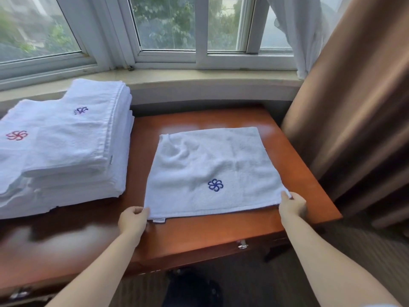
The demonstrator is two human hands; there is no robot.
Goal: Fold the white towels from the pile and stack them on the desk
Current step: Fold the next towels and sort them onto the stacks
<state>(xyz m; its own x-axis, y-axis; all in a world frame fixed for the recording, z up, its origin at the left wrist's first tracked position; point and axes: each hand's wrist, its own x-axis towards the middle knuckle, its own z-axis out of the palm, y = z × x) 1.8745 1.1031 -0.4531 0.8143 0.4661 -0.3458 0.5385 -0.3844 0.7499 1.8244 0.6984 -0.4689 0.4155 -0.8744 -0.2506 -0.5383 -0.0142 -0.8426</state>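
We reach both bare forearms forward from the near edge, roughly parallel, with the hands set apart at the two near corners of the towel (212, 171). Our left hand (133, 220) has its fingers curled round the near left corner, the thumb on top of the cloth; our right hand (292, 204) pinches the near right corner, fingertips turned in toward the fabric. The towel lies spread flat on the wooden surface (221, 235) between the hands and stretches away from them toward the window (190, 25), its blue flower emblem (215, 185) facing up near the right hand and a small label (159, 220) sticking out at the near edge just beside the left hand. Far left of the hands sits the stack of towels (73, 147), folded, with a blue emblem and a red one on its top pieces; it is cut off by the left edge. A brown curtain (354, 107) hangs at the right. The near left part of the surface is blurred, and the undersides of the fingers are hidden beneath the cloth, so we cannot tell how many layers they hold.
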